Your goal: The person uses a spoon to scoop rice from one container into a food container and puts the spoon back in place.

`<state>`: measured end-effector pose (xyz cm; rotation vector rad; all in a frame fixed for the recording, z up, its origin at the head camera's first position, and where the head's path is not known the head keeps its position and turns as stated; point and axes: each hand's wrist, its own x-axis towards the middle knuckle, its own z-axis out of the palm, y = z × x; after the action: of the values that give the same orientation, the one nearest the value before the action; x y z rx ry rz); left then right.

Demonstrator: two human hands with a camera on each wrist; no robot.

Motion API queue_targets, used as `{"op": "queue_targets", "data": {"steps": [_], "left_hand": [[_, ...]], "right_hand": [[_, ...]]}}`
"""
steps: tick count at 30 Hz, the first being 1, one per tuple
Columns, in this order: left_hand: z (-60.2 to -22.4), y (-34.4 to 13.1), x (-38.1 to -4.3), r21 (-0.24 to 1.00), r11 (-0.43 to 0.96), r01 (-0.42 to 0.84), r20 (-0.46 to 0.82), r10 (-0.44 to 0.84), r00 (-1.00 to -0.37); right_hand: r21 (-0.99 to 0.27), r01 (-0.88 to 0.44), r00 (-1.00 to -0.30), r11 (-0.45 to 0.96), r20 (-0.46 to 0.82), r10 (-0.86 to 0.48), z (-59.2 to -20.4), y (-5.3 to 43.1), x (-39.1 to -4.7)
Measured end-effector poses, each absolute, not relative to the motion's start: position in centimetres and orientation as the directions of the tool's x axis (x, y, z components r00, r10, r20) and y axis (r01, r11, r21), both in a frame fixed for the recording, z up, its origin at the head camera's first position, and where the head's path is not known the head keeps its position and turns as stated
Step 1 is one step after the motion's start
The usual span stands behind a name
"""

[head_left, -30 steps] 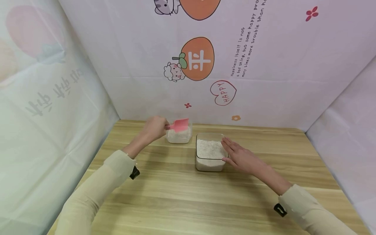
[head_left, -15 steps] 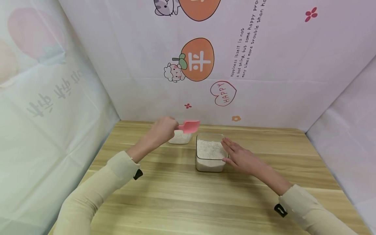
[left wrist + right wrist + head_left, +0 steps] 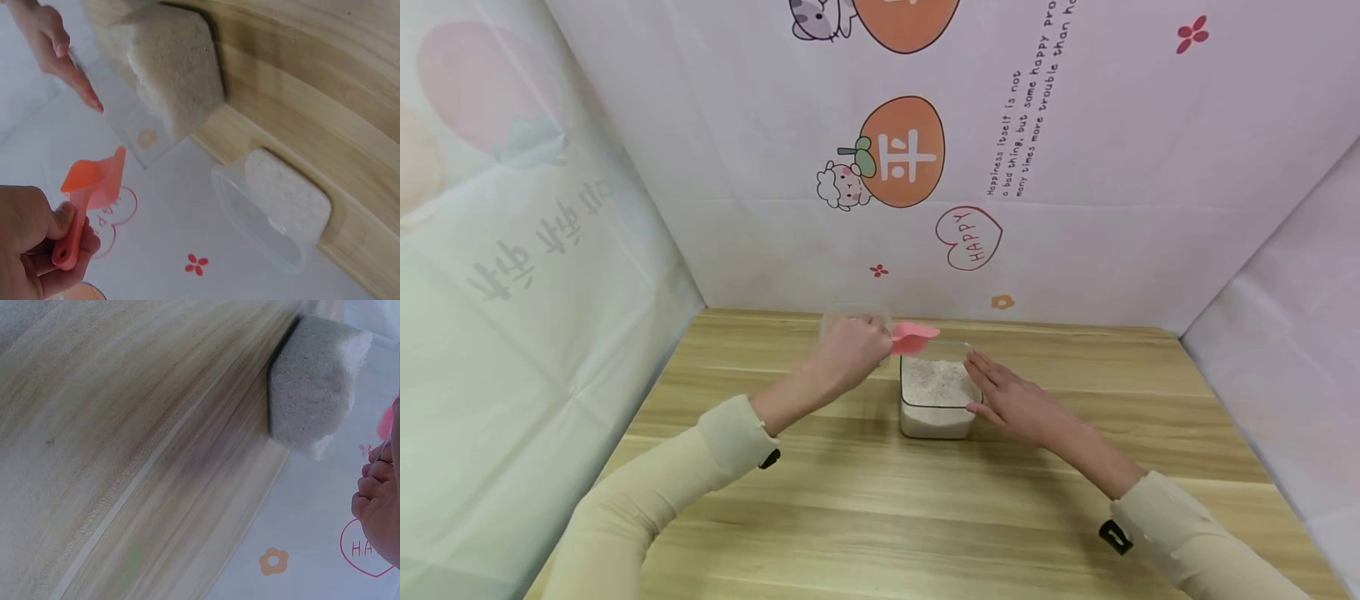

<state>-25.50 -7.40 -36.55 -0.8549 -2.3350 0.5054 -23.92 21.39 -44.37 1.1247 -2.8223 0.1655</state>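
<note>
A pink scoop (image 3: 913, 337) hovers by the far left corner of the larger clear container. My left hand (image 3: 853, 354) grips its handle, with the thumb lying along it in the left wrist view. Whether the scoop bears anything cannot be seen. White, rice-like grains fill much of the larger square container (image 3: 936, 423). Against that container's right rim rests my right hand (image 3: 1018, 407), its fingers extended and the thumb near the front corner. Behind my left hand stands a smaller clear tub (image 3: 284, 200), also part filled with white grains; the head view shows mostly its rim.
Both containers stand on a wood-grain table (image 3: 880, 517), near its back edge. A white printed sheet (image 3: 760, 167) rises behind them, and further white sheets flank the table left and right.
My left hand has carried the scoop rightward from above the smaller tub towards the larger container, and the scoop has turned somewhat. My right hand stays on the rim.
</note>
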Motion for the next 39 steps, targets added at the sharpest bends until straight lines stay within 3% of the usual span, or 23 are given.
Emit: {"op": "queue_targets", "data": {"steps": [7,21,29,34,39], "left_hand": [[-37.8,-5.4,-24.3,-0.627,0.641,0.444,0.385,0.750,-0.538],[-38.3,-1.0,-23.8,-0.649,0.624,0.434,0.309,0.738,-0.600],[-38.6,-0.1,-24.3,-0.676,0.566,0.472,0.133,0.724,-0.677],[-38.2,0.0,-25.0,-0.648,0.553,0.524,0.070,0.729,-0.681],[-38.0,-0.4,-25.7,-0.544,0.586,0.600,0.061,0.741,-0.668]], "right_hand": [[-0.044,-0.697,-0.713,0.716,0.146,-0.685,-44.5,21.4,-23.9],[-0.064,-0.684,-0.728,0.727,0.128,-0.674,-44.4,21.7,-23.9],[-0.069,-0.683,-0.729,0.727,0.120,-0.674,-44.4,21.6,-23.9],[-0.075,-0.678,-0.733,0.731,0.128,-0.668,-44.2,21.6,-23.9],[-0.070,-0.672,-0.740,0.737,0.107,-0.664,-44.2,21.6,-23.9]]}}
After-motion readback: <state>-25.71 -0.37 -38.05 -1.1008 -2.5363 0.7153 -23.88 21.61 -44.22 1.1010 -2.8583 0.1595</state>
